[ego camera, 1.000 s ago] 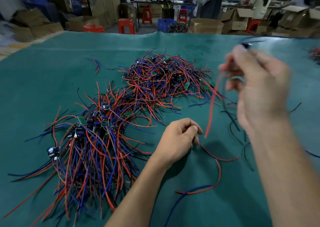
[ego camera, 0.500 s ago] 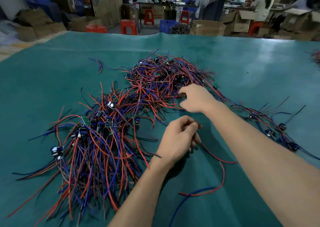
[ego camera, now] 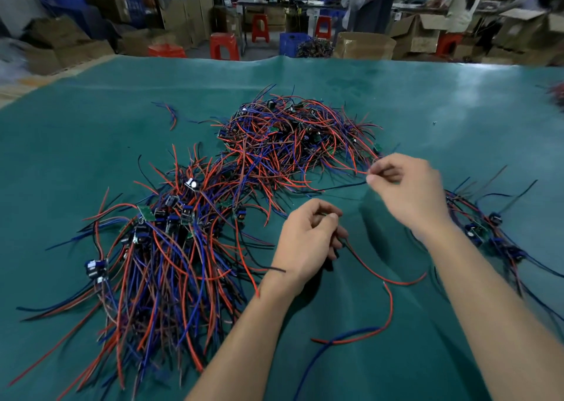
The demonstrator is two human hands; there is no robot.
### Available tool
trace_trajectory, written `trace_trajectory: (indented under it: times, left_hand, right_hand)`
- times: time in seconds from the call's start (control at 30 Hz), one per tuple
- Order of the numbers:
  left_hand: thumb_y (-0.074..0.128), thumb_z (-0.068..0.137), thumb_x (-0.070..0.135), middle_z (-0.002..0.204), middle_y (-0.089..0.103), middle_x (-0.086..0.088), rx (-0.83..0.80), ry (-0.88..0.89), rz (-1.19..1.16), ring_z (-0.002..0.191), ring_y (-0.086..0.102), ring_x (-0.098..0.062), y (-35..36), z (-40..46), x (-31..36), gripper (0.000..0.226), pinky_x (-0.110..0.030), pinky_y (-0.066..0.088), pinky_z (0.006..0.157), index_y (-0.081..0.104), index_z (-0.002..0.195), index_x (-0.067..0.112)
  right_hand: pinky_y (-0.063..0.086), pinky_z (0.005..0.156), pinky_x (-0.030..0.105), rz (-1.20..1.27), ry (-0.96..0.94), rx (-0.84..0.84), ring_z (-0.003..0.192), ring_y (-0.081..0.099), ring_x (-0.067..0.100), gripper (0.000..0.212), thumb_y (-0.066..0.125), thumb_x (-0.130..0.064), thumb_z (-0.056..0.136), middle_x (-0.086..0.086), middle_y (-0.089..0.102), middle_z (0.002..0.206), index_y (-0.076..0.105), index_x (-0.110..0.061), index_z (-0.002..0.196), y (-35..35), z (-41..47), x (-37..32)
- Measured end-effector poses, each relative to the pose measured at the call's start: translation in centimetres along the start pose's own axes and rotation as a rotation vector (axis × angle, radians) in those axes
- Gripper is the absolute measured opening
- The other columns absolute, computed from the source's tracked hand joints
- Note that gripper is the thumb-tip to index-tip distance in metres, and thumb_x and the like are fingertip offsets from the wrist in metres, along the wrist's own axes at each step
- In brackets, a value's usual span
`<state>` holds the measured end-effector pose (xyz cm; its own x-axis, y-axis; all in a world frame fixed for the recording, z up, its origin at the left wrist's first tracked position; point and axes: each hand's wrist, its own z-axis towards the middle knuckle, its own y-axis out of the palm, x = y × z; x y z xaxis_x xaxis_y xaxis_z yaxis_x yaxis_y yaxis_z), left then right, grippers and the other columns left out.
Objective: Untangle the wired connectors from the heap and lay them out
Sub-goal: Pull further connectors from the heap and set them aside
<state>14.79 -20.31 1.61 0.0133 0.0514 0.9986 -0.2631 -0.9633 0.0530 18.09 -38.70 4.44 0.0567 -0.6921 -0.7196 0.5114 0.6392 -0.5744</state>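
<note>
1. Bench [ego camera: 396, 101] covered in green sheet, fills most of the view.
2. Heap of wired connectors [ego camera: 293, 138] at 12 o'clock from the hands: red, blue, black wires tangled, small boards mixed in.
3. Second, bigger bundle [ego camera: 158, 248] at 9 o'clock of the left hand, wires fanning toward the near edge, small blue-black connector modules on top.
4. Left hand [ego camera: 308, 241] near bench centre, fingers curled, grip narrow, holding the end of a red wire [ego camera: 387, 281].
5. That red wire runs from the left hand toward 4 o'clock, loops, then lies on the sheet crossing a blue wire [ego camera: 323, 351] near the bottom.
6. Right hand [ego camera: 406, 186] at 2 o'clock of the left hand, at the heap's near-right rim. Thumb and fingertips pinch a thin dark wire [ego camera: 335, 186] that stretches toward 9 o'clock; grip narrow, closed on it.
7. The hands are apart, not touching.
8. Laid-out row of connectors [ego camera: 494, 226] at 3 o'clock, partly hidden behind the right forearm, wires pointing away.
9. Small stray wire pair [ego camera: 171, 113] at 10 o'clock of the heap, lying alone.
10. More wires at the far right edge, blurred, can't tell details.
11. Background: cardboard boxes [ego camera: 363, 46], red stools [ego camera: 224, 46], blue crate [ego camera: 293, 43], people at far tables.
</note>
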Motion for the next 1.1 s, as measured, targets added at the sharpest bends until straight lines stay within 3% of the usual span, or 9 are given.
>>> trace_trajectory:
  times: [0.1,0.23,0.37,0.47,0.57,0.67,0.77,0.93,1.1]
  left_hand:
    - [0.043,0.1,0.0,0.085,0.066,-0.014,0.021,0.001,-0.021,0.049,0.053,-0.009,0.0,0.1,-0.1,0.017,-0.021,0.042,0.041,0.058,0.106,0.003]
    - [0.04,0.107,0.014,0.09,0.068,-0.013,0.015,-0.001,-0.055,0.051,0.056,-0.015,0.1,0.2,-0.1,0.021,-0.026,0.044,0.041,0.058,0.107,0.004]
    - [0.034,0.108,0.035,0.077,0.068,-0.011,0.014,-0.031,-0.106,0.054,0.058,-0.019,0.1,0.2,0.1,0.046,-0.024,0.048,0.044,0.063,0.098,0.0]
    - [0.042,0.107,0.03,0.068,0.058,-0.013,0.058,0.02,-0.001,0.051,0.054,-0.019,-0.2,0.2,-0.2,0.046,-0.031,0.047,0.048,0.058,0.09,-0.01]
    - [0.046,0.105,0.017,0.065,0.058,-0.018,0.066,0.052,0.069,0.046,0.055,-0.022,-0.2,0.2,-0.3,0.034,-0.041,0.045,0.052,0.053,0.082,-0.007]
    - [0.046,0.104,0.012,0.064,0.063,-0.016,0.059,0.062,0.034,0.048,0.056,-0.02,-0.1,0.1,-0.2,0.027,-0.029,0.045,0.049,0.058,0.08,0.007]
    - [0.048,0.103,0.011,0.06,0.064,-0.012,0.036,0.073,0.0,0.044,0.054,-0.015,-0.1,0.1,-0.4,0.022,-0.024,0.045,0.047,0.063,0.089,0.011]
    - [0.054,0.101,0.01,0.067,0.065,-0.01,0.03,0.104,-0.103,0.051,0.055,-0.015,-0.3,0.2,-0.4,0.019,-0.021,0.044,0.045,0.071,0.1,0.017]
    - [0.06,0.098,0.006,0.07,0.069,0.003,0.029,0.162,-0.099,0.051,0.056,-0.006,-0.4,0.2,-0.6,0.019,-0.015,0.041,0.046,0.074,0.107,0.013]
  right_hand:
    - [0.059,0.091,0.046,0.4,0.073,0.03,0.077,0.07,0.014,0.018,0.078,-0.01,0.077,-0.002,0.077,0.081,0.073,-0.026,0.074,-1.5,-1.8,-1.2]
    - [0.057,0.093,0.041,0.737,0.085,-0.173,0.087,0.072,0.019,0.018,0.079,0.003,0.077,0.009,0.078,0.092,0.075,-0.014,0.082,-1.6,-4.6,-3.3]
    - [0.059,0.084,0.028,0.696,0.001,-0.343,0.086,0.074,0.019,0.028,0.076,0.013,0.078,0.01,0.079,0.092,0.078,-0.014,0.08,-1.0,-6.4,-3.6]
    - [0.059,0.088,0.032,0.524,-0.049,-0.438,0.088,0.076,0.019,0.035,0.074,0.019,0.076,0.003,0.08,0.092,0.08,-0.016,0.078,-0.3,-6.6,-3.2]
    - [0.058,0.087,0.033,0.267,-0.077,-0.335,0.082,0.075,0.01,0.033,0.07,0.01,0.073,-0.009,0.079,0.082,0.082,-0.021,0.075,0.1,-6.6,-2.9]
    - [0.051,0.076,0.013,0.063,-0.117,-0.215,0.073,0.069,-0.002,0.02,0.067,-0.015,0.068,-0.023,0.073,0.073,0.076,-0.032,0.065,-0.2,-6.5,-2.7]
    - [0.043,0.066,0.007,-0.033,-0.095,-0.198,0.069,0.064,-0.004,0.016,0.072,-0.018,0.072,-0.027,0.068,0.07,0.072,-0.032,0.066,0.1,-6.3,-2.1]
    - [0.056,0.069,0.034,0.35,0.171,-0.239,0.073,0.068,0.012,0.014,0.073,-0.019,0.086,-0.007,0.075,0.076,0.077,-0.025,0.074,0.2,-5.8,-1.9]
    - [0.055,0.054,0.026,0.756,0.339,-0.299,0.064,0.067,0.018,0.022,0.065,-0.001,0.094,0.01,0.074,0.079,0.079,-0.009,0.078,-0.6,-5.7,-2.6]
